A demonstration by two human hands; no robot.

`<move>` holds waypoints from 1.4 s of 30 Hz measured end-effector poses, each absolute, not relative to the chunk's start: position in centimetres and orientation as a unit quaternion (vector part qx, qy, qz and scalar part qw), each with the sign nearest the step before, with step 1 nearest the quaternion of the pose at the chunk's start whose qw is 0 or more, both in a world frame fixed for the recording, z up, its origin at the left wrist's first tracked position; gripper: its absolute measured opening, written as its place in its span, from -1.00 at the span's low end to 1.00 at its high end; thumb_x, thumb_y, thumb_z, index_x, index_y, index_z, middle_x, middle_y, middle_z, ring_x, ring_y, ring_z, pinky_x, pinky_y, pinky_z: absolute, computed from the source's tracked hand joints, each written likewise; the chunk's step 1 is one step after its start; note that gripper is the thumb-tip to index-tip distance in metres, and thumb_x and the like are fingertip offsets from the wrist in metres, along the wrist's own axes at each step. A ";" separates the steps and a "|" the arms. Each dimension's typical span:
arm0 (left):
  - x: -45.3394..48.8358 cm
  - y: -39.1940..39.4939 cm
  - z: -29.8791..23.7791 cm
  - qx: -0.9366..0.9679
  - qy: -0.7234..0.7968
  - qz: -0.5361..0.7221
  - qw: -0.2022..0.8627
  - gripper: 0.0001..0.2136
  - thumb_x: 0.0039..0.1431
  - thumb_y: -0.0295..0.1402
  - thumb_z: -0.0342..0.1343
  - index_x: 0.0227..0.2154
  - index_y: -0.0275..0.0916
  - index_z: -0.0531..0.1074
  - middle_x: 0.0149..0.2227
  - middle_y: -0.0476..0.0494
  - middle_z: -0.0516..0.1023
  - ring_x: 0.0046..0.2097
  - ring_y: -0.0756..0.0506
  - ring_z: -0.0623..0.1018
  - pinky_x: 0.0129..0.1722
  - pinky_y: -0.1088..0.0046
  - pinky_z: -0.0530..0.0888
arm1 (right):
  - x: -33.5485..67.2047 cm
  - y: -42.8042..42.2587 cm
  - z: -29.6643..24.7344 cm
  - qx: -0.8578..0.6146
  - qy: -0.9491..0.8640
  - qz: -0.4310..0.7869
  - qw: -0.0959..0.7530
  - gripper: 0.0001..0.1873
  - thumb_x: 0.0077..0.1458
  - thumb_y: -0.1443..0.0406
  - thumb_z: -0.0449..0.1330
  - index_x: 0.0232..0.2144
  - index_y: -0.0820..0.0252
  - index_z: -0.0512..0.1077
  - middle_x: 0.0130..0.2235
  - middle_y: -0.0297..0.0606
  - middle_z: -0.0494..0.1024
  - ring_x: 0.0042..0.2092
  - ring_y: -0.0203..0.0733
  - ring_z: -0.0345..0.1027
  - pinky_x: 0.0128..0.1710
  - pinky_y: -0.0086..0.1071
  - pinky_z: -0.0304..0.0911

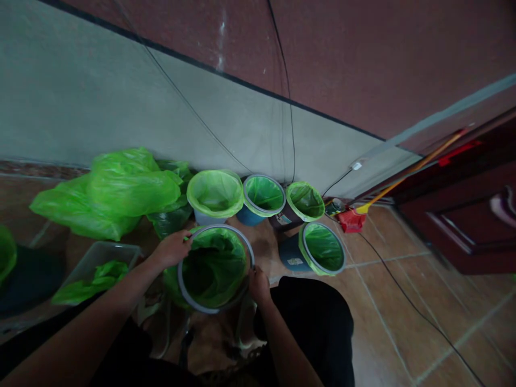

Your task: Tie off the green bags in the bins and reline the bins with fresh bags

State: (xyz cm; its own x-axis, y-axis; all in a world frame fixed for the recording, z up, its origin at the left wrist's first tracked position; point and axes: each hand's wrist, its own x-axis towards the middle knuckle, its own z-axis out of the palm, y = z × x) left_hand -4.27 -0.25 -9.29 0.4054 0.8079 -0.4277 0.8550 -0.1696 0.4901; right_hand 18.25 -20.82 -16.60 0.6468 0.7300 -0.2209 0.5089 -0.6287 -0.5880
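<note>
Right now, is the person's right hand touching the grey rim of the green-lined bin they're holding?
Touching. The head view shows the right hand closed over the grey bin rim at its near right side, with no gap visible between them.

Head-worn view, facing forward and down, just above left hand (171, 249), right hand (258, 285), wall (161, 107) beyond

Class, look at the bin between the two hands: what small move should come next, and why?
Probably tug the green liner smooth, with the left hand and right hand on the grey rim ring: it bunches inside and hangs slack outside.
</note>
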 end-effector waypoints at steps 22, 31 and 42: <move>-4.2 -0.4 -8.5 0.801 0.524 -0.099 0.270 -0.56 0.32 -0.28 -0.17 0.10 -0.30 0.46 0.02 -0.32 0.62 0.04 -0.27 0.60 0.00 0.30 0.47 | 17.2 -21.6 -16.7 -0.879 -0.363 0.172 0.256 -0.73 0.27 0.31 -0.04 -0.31 0.20 0.46 -0.25 -0.08 0.57 -0.17 -0.09 0.44 -0.17 -0.33 0.28; -4.6 -0.3 -8.9 0.793 0.529 -0.130 0.273 -0.60 0.38 -0.28 -0.18 0.10 -0.38 0.40 0.05 -0.42 0.58 0.05 -0.26 0.58 0.00 0.27 0.45 | 16.1 -21.1 -17.9 -0.884 -0.356 0.197 0.232 -0.73 0.26 0.34 -0.04 -0.29 0.22 0.47 -0.22 -0.01 0.58 -0.13 -0.03 0.46 -0.13 -0.29 0.30; -5.4 0.7 -9.1 0.788 0.539 -0.140 0.263 -0.58 0.41 -0.26 -0.24 0.07 -0.38 0.39 0.09 -0.42 0.56 0.07 -0.20 0.57 0.03 0.34 0.43 | 15.5 -19.5 -17.8 -0.884 -0.376 0.162 0.224 -0.74 0.28 0.35 -0.04 -0.25 0.22 0.46 -0.22 -0.03 0.58 -0.14 -0.06 0.48 -0.19 -0.32 0.32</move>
